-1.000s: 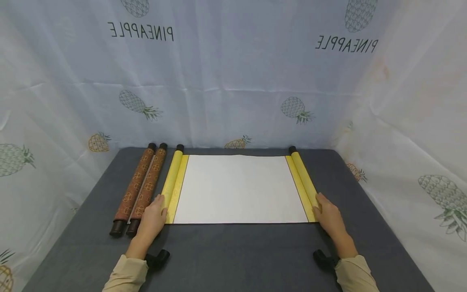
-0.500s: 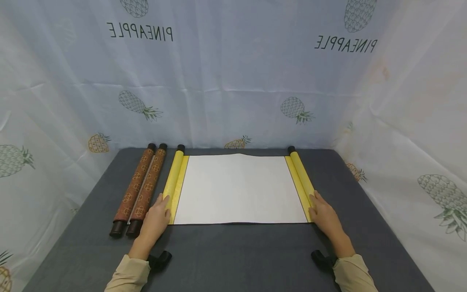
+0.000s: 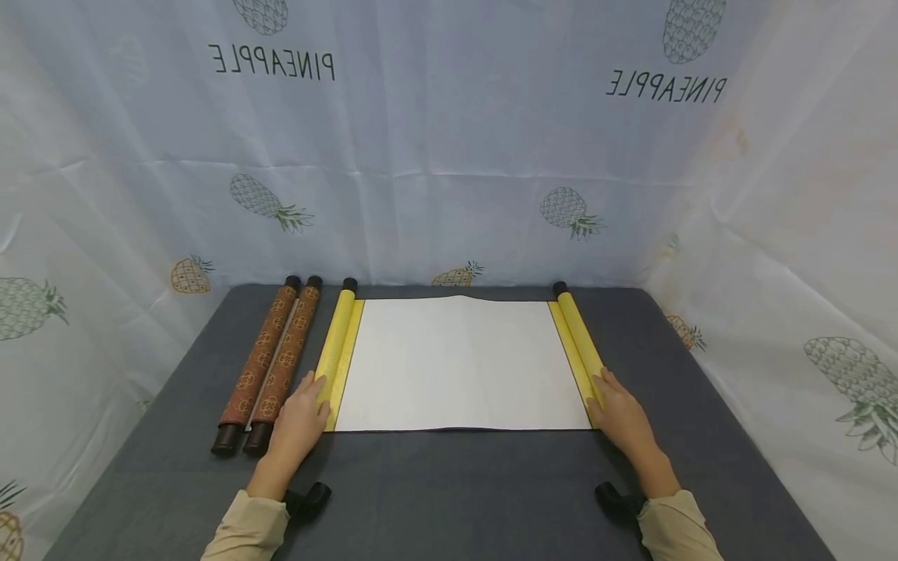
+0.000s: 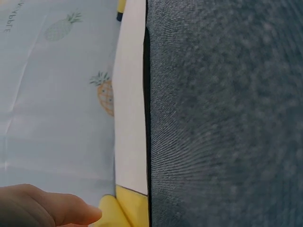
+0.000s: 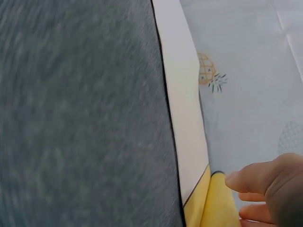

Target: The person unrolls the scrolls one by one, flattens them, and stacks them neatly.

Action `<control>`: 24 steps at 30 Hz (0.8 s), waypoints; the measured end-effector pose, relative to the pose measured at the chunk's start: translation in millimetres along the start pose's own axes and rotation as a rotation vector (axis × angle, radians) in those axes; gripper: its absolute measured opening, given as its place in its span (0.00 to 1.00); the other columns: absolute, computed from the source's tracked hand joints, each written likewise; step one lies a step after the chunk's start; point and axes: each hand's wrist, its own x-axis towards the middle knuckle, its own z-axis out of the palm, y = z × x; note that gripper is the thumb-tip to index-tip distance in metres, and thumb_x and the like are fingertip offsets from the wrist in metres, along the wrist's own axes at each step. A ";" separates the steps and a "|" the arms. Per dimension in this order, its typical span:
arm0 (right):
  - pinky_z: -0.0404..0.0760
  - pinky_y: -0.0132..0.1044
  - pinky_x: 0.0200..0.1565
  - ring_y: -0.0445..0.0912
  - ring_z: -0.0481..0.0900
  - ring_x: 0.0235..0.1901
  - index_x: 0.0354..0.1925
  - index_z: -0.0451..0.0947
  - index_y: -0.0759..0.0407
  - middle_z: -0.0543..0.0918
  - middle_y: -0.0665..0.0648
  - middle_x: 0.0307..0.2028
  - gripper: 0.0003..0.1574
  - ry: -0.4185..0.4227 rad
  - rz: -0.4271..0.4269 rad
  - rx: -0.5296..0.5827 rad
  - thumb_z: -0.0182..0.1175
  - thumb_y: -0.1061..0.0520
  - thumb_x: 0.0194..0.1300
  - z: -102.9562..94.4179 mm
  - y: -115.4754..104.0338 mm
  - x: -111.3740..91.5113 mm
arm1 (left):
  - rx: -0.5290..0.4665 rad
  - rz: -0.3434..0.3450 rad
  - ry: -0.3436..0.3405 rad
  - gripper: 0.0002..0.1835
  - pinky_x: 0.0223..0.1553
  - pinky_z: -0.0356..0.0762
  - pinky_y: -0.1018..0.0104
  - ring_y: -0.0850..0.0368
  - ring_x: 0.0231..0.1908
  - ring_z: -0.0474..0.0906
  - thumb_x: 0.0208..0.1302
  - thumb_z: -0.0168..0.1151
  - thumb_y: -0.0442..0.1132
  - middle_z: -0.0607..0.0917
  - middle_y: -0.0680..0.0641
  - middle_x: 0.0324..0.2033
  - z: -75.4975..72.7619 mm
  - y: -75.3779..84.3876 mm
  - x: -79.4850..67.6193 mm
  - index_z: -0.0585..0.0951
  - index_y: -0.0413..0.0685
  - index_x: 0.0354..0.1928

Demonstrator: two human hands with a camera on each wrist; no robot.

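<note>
A hanging scroll [image 3: 459,366] with blank white paper and yellow ends lies partly unrolled across the table. My left hand [image 3: 298,417] grips the near end of its left yellow roll [image 3: 337,331]. On the other side, my right hand [image 3: 623,413] holds the near end of the right yellow roll [image 3: 581,331]. Black knobs cap the far ends of both rolls; the near ends are hidden by the hands. In the left wrist view the thumb [image 4: 75,210] lies beside the yellow roll. The right wrist view has thumb and fingers [image 5: 255,182] at the other roll. The paper bulges slightly mid-length.
Two brown patterned scrolls [image 3: 258,366] with dark end knobs lie side by side just left of my left hand. A dark grey cloth [image 3: 456,499] covers the table. White curtains with pineapple prints [image 3: 421,226] stand behind and at both sides.
Both hands have shifted slightly inward with the yellow rolls, bringing them a little closer together. The paper's middle has risen into a slight bulge. The brown scrolls have stayed put.
</note>
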 end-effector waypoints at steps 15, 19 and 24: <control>0.81 0.57 0.48 0.65 0.83 0.47 0.51 0.78 0.74 0.84 0.73 0.48 0.22 0.188 -0.121 0.195 0.64 0.68 0.56 12.9 -35.2 11.2 | -0.046 0.007 0.147 0.21 0.46 0.80 0.42 0.31 0.51 0.79 0.63 0.56 0.29 0.78 0.28 0.57 -14.9 -14.9 1.7 0.75 0.29 0.58; 0.83 0.53 0.46 0.62 0.84 0.46 0.51 0.78 0.73 0.84 0.70 0.48 0.22 0.145 -0.147 0.248 0.63 0.67 0.57 21.5 -49.4 16.4 | -0.048 -0.015 0.194 0.20 0.32 0.80 0.47 0.32 0.40 0.82 0.62 0.56 0.29 0.80 0.27 0.53 -19.4 -21.8 1.8 0.76 0.30 0.56; 0.84 0.51 0.44 0.60 0.85 0.46 0.51 0.78 0.72 0.85 0.68 0.48 0.22 0.099 -0.197 0.303 0.63 0.67 0.57 30.5 -72.6 20.8 | -0.051 -0.062 0.238 0.18 0.24 0.76 0.54 0.37 0.33 0.82 0.62 0.55 0.30 0.82 0.27 0.46 -26.0 -31.7 1.6 0.78 0.31 0.55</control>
